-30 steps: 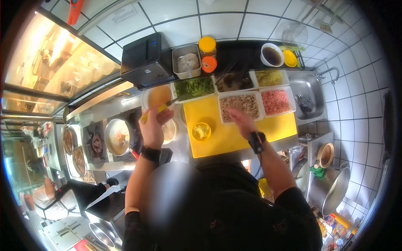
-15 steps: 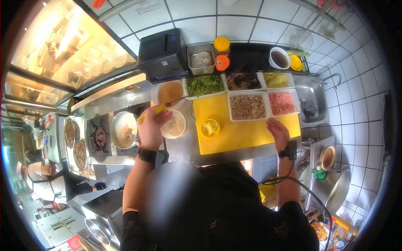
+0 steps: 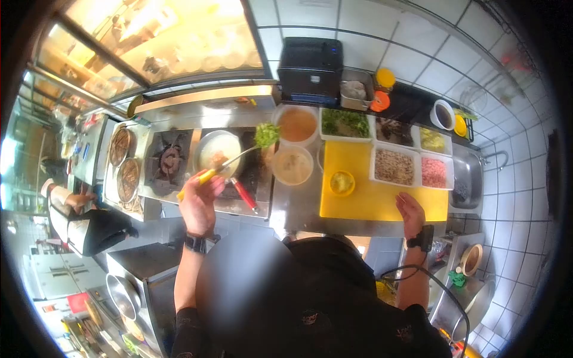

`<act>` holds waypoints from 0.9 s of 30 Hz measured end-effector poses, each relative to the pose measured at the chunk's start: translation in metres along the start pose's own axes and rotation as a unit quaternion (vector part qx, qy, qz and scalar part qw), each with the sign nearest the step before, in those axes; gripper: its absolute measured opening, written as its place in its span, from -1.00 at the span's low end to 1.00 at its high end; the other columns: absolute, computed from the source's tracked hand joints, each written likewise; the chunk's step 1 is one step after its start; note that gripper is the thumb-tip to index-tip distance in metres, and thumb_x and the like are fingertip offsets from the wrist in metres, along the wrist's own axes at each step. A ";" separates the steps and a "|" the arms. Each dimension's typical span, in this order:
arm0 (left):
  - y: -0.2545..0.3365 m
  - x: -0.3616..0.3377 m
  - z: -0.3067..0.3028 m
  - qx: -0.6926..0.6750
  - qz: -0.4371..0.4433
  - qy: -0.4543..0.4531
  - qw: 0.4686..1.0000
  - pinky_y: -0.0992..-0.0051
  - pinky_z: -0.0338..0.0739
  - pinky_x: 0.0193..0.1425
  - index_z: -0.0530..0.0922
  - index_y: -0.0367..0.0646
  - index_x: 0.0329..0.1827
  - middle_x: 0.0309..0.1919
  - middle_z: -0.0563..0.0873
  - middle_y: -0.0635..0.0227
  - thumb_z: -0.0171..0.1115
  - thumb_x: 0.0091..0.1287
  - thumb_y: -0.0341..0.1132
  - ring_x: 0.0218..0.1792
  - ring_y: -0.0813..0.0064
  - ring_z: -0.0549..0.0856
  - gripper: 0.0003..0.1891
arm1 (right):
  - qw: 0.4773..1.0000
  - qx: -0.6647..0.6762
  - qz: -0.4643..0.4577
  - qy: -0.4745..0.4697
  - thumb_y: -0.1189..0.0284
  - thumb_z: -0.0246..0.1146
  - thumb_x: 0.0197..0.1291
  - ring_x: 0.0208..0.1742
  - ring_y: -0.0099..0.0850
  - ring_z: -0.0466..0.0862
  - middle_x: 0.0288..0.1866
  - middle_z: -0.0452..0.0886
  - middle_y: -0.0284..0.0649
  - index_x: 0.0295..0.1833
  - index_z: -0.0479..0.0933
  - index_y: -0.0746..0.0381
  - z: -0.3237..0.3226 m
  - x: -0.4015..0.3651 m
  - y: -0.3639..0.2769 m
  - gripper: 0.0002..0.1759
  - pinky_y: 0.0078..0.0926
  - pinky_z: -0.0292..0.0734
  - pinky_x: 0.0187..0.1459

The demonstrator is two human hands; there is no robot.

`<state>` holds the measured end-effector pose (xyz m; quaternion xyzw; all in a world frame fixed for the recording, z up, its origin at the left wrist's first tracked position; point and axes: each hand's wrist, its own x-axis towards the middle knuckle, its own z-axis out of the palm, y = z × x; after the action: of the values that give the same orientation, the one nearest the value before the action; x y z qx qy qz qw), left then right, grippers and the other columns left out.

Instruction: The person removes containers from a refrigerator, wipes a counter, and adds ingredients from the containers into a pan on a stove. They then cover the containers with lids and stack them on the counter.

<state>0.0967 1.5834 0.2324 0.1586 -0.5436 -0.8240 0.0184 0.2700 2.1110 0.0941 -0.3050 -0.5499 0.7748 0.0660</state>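
Note:
My left hand (image 3: 200, 201) grips the yellow handle of a ladle (image 3: 206, 175). Chopped greens (image 3: 267, 135) are heaped at its far end, above the gap between the pan and the round tubs. The pan (image 3: 206, 143), with a red handle, sits on the stove and holds pale liquid with an orange-pink lump. My right hand (image 3: 410, 210) hovers over the right part of the yellow cutting board (image 3: 382, 204), fingers spread and holding nothing. Near it are trays of chopped brown food (image 3: 394, 166) and pink diced food (image 3: 434, 173). A yellow bowl (image 3: 342, 183) stands on the board.
A tray of greens (image 3: 345, 123) lies behind the board. Two round tubs (image 3: 293, 165) stand between board and stove. Left of the pan is a bare burner (image 3: 170, 160). A sink (image 3: 467, 179) is at the right. Another person (image 3: 74, 200) stands at the far left.
The view has turned left. My left hand has carried the ladle from the greens tray toward the pan, and greens now show on its end. My right hand stays over the board.

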 end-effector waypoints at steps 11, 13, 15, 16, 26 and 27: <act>-0.044 0.019 -0.137 0.596 0.340 -0.180 0.704 0.30 0.68 -0.11 0.50 -0.36 0.23 -0.17 0.73 0.06 0.20 0.30 -0.51 -0.18 0.18 0.77 -0.60 | 1.000 -0.023 0.008 -0.020 0.60 0.14 0.38 0.26 -0.26 0.62 0.22 0.59 -0.06 0.28 0.47 0.46 0.053 -0.006 0.018 -0.62 -0.43 0.53 0.32; -0.035 0.014 -0.133 0.643 0.329 -0.265 0.639 0.24 0.65 -0.16 0.48 -0.35 0.25 -0.21 0.66 0.03 0.27 0.18 -0.53 -0.22 0.05 0.71 -0.49 | 0.999 -0.027 0.001 -0.017 0.60 0.14 0.38 0.25 -0.26 0.62 0.21 0.60 -0.06 0.27 0.48 0.45 0.060 -0.009 0.013 -0.62 -0.43 0.54 0.31; -0.029 0.005 -0.130 0.646 0.315 -0.297 0.628 0.18 0.64 -0.18 0.46 -0.35 0.26 -0.22 0.64 0.04 0.28 0.17 -0.52 -0.25 0.02 0.69 -0.47 | 1.000 -0.029 -0.008 -0.009 0.61 0.13 0.38 0.24 -0.26 0.63 0.20 0.61 -0.06 0.27 0.48 0.45 0.063 -0.010 0.009 -0.63 -0.43 0.55 0.30; -0.026 0.003 -0.130 0.651 0.299 -0.302 0.629 0.18 0.65 -0.13 0.46 -0.36 0.26 -0.14 0.63 0.01 0.28 0.19 -0.50 -0.21 0.00 0.69 -0.48 | 1.000 -0.015 -0.015 -0.016 0.60 0.14 0.38 0.23 -0.26 0.63 0.19 0.61 -0.07 0.26 0.49 0.43 0.062 -0.010 0.010 -0.64 -0.42 0.56 0.29; -0.053 0.014 -0.122 0.685 0.290 -0.278 0.608 0.15 0.64 -0.12 0.43 -0.38 0.28 -0.07 0.62 -0.01 0.20 0.26 -0.50 -0.13 -0.03 0.68 -0.52 | 0.979 -0.189 0.052 -0.055 0.48 0.22 0.39 -0.06 -0.29 0.75 0.04 0.66 -0.12 0.18 0.54 0.35 0.069 0.022 0.062 -0.70 -0.38 0.73 -0.08; -0.039 0.002 -0.113 0.671 0.293 -0.279 0.621 0.15 0.64 -0.13 0.45 -0.39 0.26 -0.09 0.63 -0.02 0.20 0.27 -0.50 -0.14 -0.02 0.68 -0.54 | 0.971 -0.226 0.056 -0.045 0.48 0.23 0.38 -0.11 -0.31 0.75 0.03 0.66 -0.11 0.17 0.54 0.36 0.074 0.023 0.070 -0.69 -0.40 0.74 -0.13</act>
<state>0.1318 1.4979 0.1560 -0.2785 -0.9422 -0.1864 -0.0056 0.2271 2.0346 0.0381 -0.3071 -0.6953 0.6456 -0.0736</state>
